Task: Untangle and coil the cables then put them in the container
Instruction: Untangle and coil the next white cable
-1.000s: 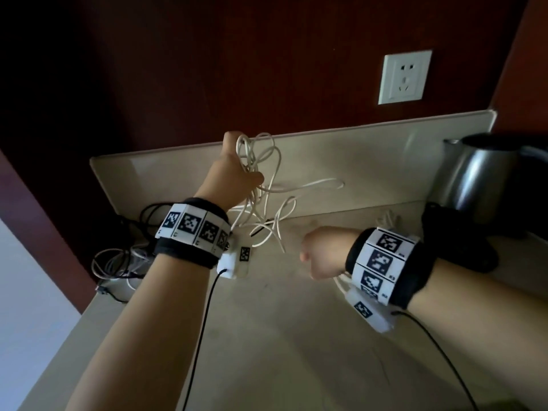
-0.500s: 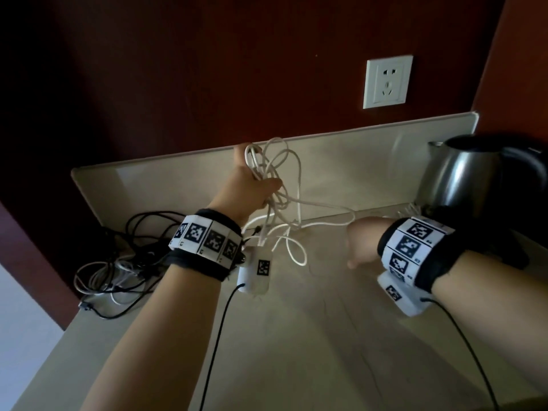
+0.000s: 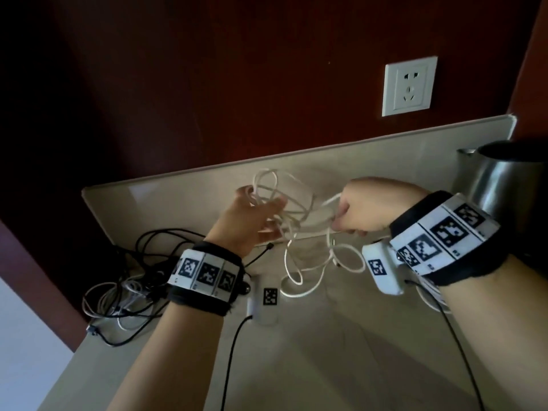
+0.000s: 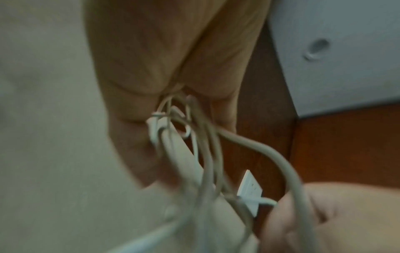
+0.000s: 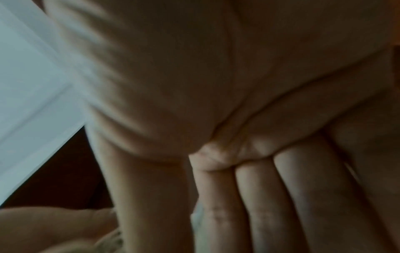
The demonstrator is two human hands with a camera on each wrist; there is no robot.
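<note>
Head view: two hands (image 3: 252, 221) (image 3: 367, 207), one white cable (image 3: 296, 209).

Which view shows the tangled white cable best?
The head view: the tangled white cable shows whole, held up between left hand and right hand. The left wrist view shows blurred strands close up; the right wrist view shows almost none.

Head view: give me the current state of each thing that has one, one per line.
Tangled white cable: lifted, loops hanging to the beige countertop.
Left hand: holds the bunched loops.
Right hand: pinches one strand.
Pile of black and white cables: lying tangled on the countertop.
White wall socket: nothing plugged in.
Steel kettle: upright.
</note>
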